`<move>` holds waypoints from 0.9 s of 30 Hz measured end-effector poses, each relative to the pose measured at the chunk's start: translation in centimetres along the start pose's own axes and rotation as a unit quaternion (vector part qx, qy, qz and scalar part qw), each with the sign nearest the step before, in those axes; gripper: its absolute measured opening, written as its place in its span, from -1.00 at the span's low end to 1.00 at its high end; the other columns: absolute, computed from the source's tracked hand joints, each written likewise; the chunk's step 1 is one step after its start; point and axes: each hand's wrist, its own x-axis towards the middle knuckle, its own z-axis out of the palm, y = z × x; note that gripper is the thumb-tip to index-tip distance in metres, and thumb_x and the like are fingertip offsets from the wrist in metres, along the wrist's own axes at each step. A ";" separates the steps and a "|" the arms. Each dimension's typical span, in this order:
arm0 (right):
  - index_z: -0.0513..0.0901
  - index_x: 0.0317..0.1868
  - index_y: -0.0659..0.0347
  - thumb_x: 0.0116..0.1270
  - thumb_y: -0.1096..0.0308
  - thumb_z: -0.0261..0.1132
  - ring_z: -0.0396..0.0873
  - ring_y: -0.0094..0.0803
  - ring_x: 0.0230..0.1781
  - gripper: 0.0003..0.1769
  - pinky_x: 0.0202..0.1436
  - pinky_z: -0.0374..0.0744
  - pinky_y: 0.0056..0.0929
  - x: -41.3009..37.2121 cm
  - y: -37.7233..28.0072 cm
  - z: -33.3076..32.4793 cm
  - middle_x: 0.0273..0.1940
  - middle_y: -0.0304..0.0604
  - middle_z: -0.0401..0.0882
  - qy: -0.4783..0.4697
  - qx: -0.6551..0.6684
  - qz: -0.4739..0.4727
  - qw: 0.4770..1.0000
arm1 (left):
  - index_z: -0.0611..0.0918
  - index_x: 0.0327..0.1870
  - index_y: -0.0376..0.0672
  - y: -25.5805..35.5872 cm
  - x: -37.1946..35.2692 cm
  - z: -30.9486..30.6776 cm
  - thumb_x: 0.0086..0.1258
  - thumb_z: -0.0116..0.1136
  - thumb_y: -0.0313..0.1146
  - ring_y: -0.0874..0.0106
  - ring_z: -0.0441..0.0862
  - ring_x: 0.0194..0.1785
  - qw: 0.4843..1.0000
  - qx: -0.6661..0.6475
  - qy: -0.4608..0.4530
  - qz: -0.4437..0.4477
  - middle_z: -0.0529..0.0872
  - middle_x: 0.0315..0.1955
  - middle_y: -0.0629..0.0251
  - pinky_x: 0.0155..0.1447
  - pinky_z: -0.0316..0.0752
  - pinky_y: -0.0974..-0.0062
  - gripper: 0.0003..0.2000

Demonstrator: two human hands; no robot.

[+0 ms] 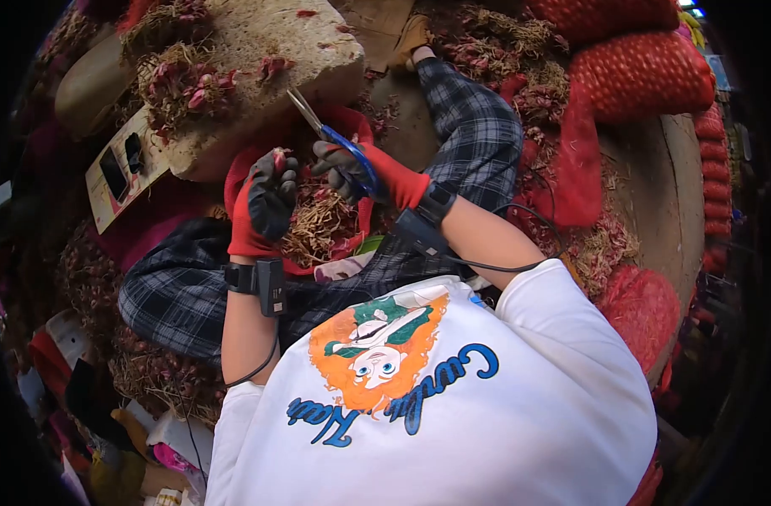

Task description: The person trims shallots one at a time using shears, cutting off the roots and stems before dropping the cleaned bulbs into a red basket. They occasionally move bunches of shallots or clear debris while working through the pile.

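In a red glove with dark grey palm, my left hand is closed around a small pinkish-red shallot, whose tip shows above the fingers. My right hand, gloved alike, grips a pair of scissors by the blue handles. The metal blades point up and left, a little apart, and touch nothing. Below and between the hands, dry stems and roots fill a red container or bag between my legs. A bunch of shallots with dried tops rests on the pale block ahead of my left hand.
The pale, rough block stands ahead. A phone lies on a board at its left. Full red net sacks are stacked at upper right. More shallot bunches lie beyond my right knee. A thin cable runs along my right arm.
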 end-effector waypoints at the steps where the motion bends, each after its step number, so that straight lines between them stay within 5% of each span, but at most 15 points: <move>1: 0.51 0.04 0.16 0.28 0.09 0.27 0.53 -0.62 -0.49 -0.57 -0.48 0.50 -0.63 0.6 0.0 -0.1 -0.39 -0.28 0.56 0.000 -0.002 -0.046 0.999 | 0.53 0.03 -0.10 -0.6 0.3 0.0 0.42 0.09 -0.20 0.59 0.52 -0.18 1.000 -0.003 0.016 -0.019 0.59 -0.13 0.41 -0.13 0.48 0.69 -0.74; 4: 0.53 -0.01 0.21 0.27 0.18 0.29 0.54 -0.61 -0.44 -0.63 -0.43 0.51 -0.64 1.5 -1.2 0.4 -0.30 -0.23 0.60 -0.013 -0.045 -0.110 0.993 | 0.52 -0.01 -0.11 -1.1 0.0 1.6 0.46 0.02 -0.15 0.65 0.50 -0.24 0.997 0.045 0.066 -0.008 0.59 -0.19 0.46 -0.21 0.44 0.72 -0.74; 9: 0.56 -0.09 0.30 0.28 0.28 0.27 0.56 -0.59 -0.43 -0.71 -0.44 0.49 -0.63 3.2 -1.8 0.9 -0.26 -0.21 0.63 -0.045 -0.167 -0.162 0.972 | 0.50 -0.15 -0.12 -1.1 0.1 2.1 0.47 -0.02 -0.08 0.69 0.49 -0.37 0.993 0.118 0.004 0.027 0.58 -0.34 0.43 -0.35 0.39 0.74 -0.73; 12: 0.64 -0.29 0.22 0.22 0.22 0.30 0.54 -0.59 -0.53 -0.77 -0.49 0.47 -0.62 3.9 -1.9 1.9 -0.42 -0.27 0.61 -0.017 -0.055 -0.092 0.994 | 0.55 -0.06 -0.17 0.1 -0.6 3.3 0.45 0.06 -0.15 0.73 0.47 -0.38 0.957 0.267 0.101 0.058 0.59 -0.36 0.49 -0.37 0.36 0.80 -0.73; 16: 0.60 -0.18 0.26 0.29 0.30 0.20 0.57 -0.51 -0.54 -0.79 -0.51 0.50 -0.58 5.2 -1.9 1.5 -0.42 -0.21 0.61 -0.088 0.137 0.001 0.987 | 0.57 -0.17 -0.20 -0.5 -1.1 4.2 0.38 0.15 -0.31 0.74 0.49 -0.34 0.870 0.430 0.077 0.228 0.62 -0.38 0.44 -0.34 0.38 0.74 -0.84; 19: 0.56 -0.14 0.31 0.28 0.34 0.17 0.56 -0.46 -0.55 -0.77 -0.52 0.52 -0.53 4.7 -2.3 1.6 -0.44 -0.17 0.59 -0.038 0.071 -0.004 0.997 | 0.57 -0.24 -0.23 -0.7 -1.0 4.5 0.35 0.18 -0.35 0.72 0.47 -0.35 0.818 0.493 0.086 0.284 0.60 -0.43 0.42 -0.32 0.37 0.71 -0.86; 22: 0.55 -0.15 0.34 0.25 0.35 0.19 0.56 -0.45 -0.56 -0.76 -0.52 0.53 -0.52 3.7 -2.5 1.5 -0.44 -0.15 0.58 -0.017 0.030 -0.011 0.999 | 0.57 -0.23 -0.19 -0.4 -0.3 2.4 0.40 0.12 -0.29 0.69 0.48 -0.37 0.934 0.321 0.057 0.144 0.60 -0.41 0.43 -0.30 0.37 0.73 -0.85; 25: 0.56 -0.16 0.36 0.23 0.37 0.21 0.56 -0.44 -0.57 -0.76 -0.51 0.54 -0.52 3.0 -3.3 1.4 -0.44 -0.15 0.58 -0.014 0.029 -0.026 0.999 | 0.56 -0.13 -0.15 0.8 -1.2 4.4 0.45 0.04 -0.22 0.65 0.49 -0.37 0.982 0.176 0.071 -0.001 0.61 -0.34 0.42 -0.31 0.39 0.73 -0.80; 27: 0.58 -0.18 0.32 0.24 0.32 0.25 0.54 -0.49 -0.59 -0.76 -0.51 0.54 -0.56 2.0 -3.6 1.6 -0.46 -0.19 0.58 -0.011 0.014 -0.033 0.999 | 0.53 -0.05 -0.14 1.2 -1.4 4.3 0.47 -0.01 -0.15 0.63 0.46 -0.38 0.995 0.094 0.022 -0.004 0.57 -0.33 0.44 -0.33 0.42 0.70 -0.74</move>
